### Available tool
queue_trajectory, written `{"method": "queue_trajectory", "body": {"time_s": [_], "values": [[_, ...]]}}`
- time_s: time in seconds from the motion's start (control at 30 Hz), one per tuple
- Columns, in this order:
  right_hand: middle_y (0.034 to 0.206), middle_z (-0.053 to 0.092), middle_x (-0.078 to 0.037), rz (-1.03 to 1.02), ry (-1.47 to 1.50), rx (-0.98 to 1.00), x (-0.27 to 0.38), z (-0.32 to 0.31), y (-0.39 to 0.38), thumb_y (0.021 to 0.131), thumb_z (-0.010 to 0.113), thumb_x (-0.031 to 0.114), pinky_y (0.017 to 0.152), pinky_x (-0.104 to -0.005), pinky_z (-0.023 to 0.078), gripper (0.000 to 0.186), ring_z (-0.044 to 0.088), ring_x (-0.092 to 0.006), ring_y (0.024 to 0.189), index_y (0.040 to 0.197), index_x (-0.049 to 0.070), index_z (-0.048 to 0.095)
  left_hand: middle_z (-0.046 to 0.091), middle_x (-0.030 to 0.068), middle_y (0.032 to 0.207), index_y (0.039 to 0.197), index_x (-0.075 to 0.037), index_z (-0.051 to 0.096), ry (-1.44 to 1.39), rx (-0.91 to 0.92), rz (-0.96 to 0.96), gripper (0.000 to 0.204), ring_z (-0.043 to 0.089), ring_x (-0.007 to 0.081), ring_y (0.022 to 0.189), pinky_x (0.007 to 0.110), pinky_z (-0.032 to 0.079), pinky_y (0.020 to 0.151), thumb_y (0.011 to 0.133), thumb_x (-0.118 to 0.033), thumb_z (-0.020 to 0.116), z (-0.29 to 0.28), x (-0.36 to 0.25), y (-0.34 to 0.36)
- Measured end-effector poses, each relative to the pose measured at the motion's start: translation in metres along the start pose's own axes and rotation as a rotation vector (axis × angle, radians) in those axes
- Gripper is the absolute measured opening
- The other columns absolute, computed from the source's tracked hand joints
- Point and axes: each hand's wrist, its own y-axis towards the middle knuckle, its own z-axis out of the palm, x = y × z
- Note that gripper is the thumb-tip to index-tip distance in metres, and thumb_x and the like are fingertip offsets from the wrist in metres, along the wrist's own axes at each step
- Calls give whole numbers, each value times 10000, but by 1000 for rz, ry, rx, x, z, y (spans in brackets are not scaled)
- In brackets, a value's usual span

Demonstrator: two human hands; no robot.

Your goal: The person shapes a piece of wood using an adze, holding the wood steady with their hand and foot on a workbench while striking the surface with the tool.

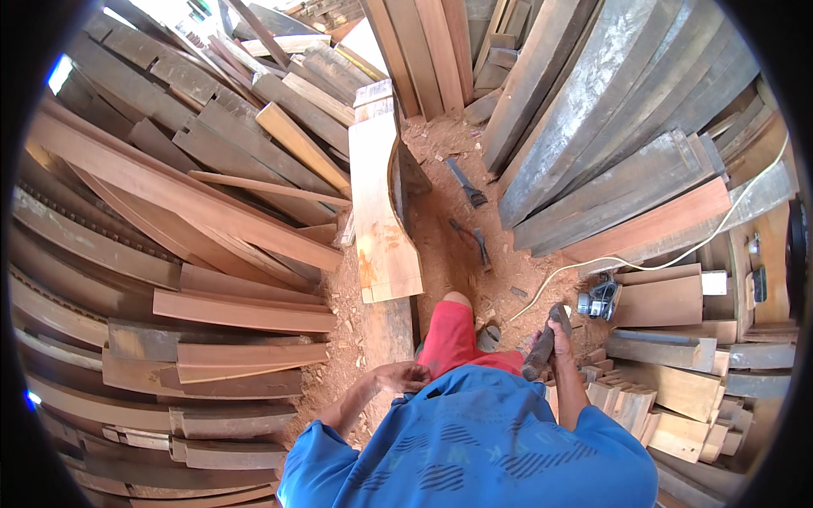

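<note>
My right hand (561, 337) grips a dark, worn bar-like tool (540, 354), held upright beside my red shorts (449, 330). My left hand (405, 376) is at the front hem of my blue shirt, fingers curled; what is in them, if anything, is unclear. In front of me a pale board (379, 203) with one curved edge lies along a weathered beam (385, 330). On the dusty ground right of it lie a flat dark tool (464, 182) and another long tool (476, 247) with red on it.
Stacked planks (212, 220) crowd the left, and tall grey boards (593, 110) lean at the upper right. A power tool (598, 300) and a pale cord (656, 254) are on the right, above short blocks (610, 389). Shavings (339, 313) cover the ground.
</note>
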Motion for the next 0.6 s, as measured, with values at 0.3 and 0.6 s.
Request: {"method": "queue_trajectory", "body": {"time_s": [0.3, 0.6], "values": [[759, 604, -107, -141, -188, 107, 37, 56, 5, 815, 696, 456, 674, -402, 580, 478, 647, -253, 714, 935, 19, 541, 672, 74, 872, 1055, 3, 627, -324, -1329, -78, 250, 598, 121, 675, 270, 502, 606, 936, -216, 630, -62, 140, -22], [990, 649, -105, -117, -278, 439, 58, 105, -2, 838, 720, 251, 761, -442, 595, 379, 659, -230, 837, 1077, -13, 591, 689, 123, 982, 1124, 18, 626, -191, -1328, 33, 380, 631, 180, 845, 314, 515, 726, 913, -296, 662, -115, 82, -23]]}}
